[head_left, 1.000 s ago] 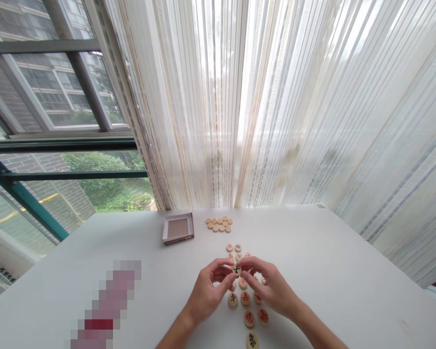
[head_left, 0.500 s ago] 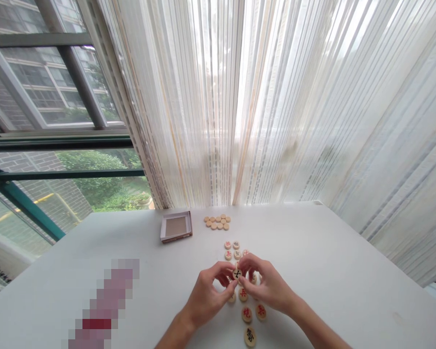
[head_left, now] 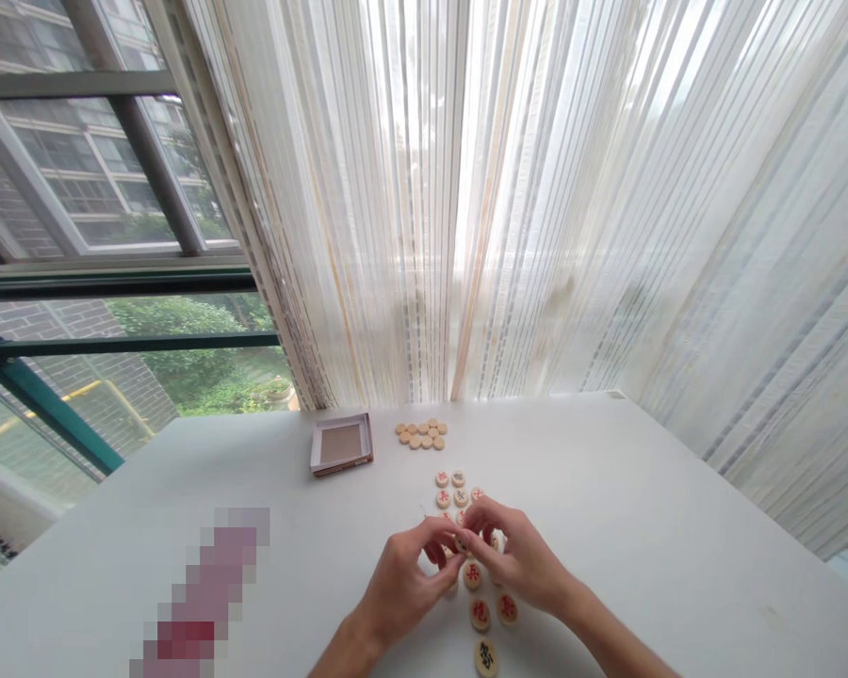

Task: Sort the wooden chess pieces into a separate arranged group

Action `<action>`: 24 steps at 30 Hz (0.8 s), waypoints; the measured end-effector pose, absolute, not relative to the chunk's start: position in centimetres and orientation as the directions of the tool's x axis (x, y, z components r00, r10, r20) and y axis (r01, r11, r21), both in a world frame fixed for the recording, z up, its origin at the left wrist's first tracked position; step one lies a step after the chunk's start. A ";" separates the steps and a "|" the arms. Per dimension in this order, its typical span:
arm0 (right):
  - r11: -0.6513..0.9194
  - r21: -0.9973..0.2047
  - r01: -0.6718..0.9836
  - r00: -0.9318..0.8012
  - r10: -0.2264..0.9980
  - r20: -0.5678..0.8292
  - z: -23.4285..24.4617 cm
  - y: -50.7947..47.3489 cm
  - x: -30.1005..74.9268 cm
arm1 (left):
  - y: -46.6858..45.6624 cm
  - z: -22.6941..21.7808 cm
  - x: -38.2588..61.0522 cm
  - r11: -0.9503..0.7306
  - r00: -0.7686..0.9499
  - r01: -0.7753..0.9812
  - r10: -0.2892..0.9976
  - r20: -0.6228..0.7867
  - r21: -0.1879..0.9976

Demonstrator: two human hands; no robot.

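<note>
My left hand (head_left: 408,576) and my right hand (head_left: 524,557) meet over the white table, fingers and thumbs closed on one round Chinese chess piece (head_left: 462,541). Fingertips cover most of it. Beneath and around the hands lie more pieces, face up, with red or black characters. A red-marked piece (head_left: 473,574) sits just below the fingers, with two other red ones (head_left: 480,614) nearer me. Closest to me is a black-marked piece (head_left: 486,656). Beyond the hands are further pieces (head_left: 443,497) in short rows, some partly hidden by my fingers.
Several plain pieces (head_left: 424,441) lie blank side up towards the far table edge. Left of them stands a shallow open box (head_left: 343,467). A blurred-out strip (head_left: 208,593) covers the table's left part. Striped curtains (head_left: 410,235) and a window (head_left: 85,254) border the table (head_left: 628,537).
The held piece has been tilted by my fingers; its black character showed before and is now mostly covered. The view has shifted slightly.
</note>
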State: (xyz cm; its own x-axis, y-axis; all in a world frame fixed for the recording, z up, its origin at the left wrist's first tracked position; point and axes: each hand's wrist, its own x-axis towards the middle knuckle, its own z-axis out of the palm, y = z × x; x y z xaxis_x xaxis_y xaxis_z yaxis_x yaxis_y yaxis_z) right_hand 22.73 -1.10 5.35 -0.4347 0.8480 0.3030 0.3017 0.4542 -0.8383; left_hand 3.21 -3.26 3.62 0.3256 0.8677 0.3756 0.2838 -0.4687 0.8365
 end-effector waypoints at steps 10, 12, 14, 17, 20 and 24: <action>0.505 -0.820 0.268 -0.457 0.816 0.354 5.8 -1.4 22.9 | -3.1 3.5 2.9 -0.456 0.275 0.279 0.881 0.384 0.845; 0.505 -0.820 0.268 -0.460 0.815 0.352 5.8 -1.5 22.9 | -3.1 3.7 3.0 -0.443 0.277 0.268 0.886 0.372 0.856; 0.505 -0.821 0.268 -0.462 0.815 0.350 5.8 -1.5 22.9 | -3.2 3.9 3.0 -0.427 0.280 0.253 0.891 0.357 0.868; 0.508 -0.818 0.271 -0.454 0.816 0.357 5.9 -1.7 22.8 | -3.3 4.2 2.9 -0.397 0.271 0.242 0.904 0.331 0.885; 0.502 -0.829 0.245 -0.459 0.814 0.357 6.2 -1.9 22.6 | -3.3 4.1 2.8 -0.334 0.242 0.246 0.930 0.277 0.910; 0.502 -0.833 0.234 -0.471 0.808 0.355 6.2 -2.2 22.3 | -3.2 3.6 2.9 -0.270 0.197 0.233 0.954 0.227 0.934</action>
State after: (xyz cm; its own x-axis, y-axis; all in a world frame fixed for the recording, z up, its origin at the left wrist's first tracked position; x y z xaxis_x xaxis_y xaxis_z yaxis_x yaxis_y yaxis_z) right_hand 22.32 -2.17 6.18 -0.4714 0.8075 0.3545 0.2338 0.5021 -0.8326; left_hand 2.91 -3.23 3.59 0.1966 0.9538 0.2272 0.2327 -0.2705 0.9342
